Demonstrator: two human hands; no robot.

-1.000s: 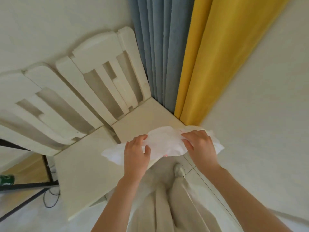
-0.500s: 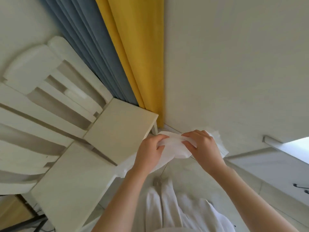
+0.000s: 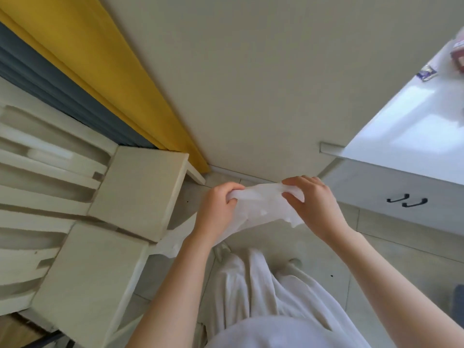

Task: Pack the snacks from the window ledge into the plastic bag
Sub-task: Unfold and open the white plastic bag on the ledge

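Window ledge (image 3: 401, 126): white, upper right, well apart from the bag. Plastic bag (image 3: 263, 204): thin, crumpled, mouth unopened, held over the floor. Left hand (image 3: 218, 207), right hand (image 3: 313, 204): each pinching bunched film. Snacks (image 3: 426, 72): small packets at the ledge's far end. Risk: hard pulling may tear the film; stuck layers may not part.

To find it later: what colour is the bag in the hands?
White, slightly see-through; the bag shows best in the head view.

A glossy white window ledge (image 3: 406, 126) carries a small purple-and-white snack packet (image 3: 426, 72), a blurred red package (image 3: 458, 56) just beside it at the frame's edge.
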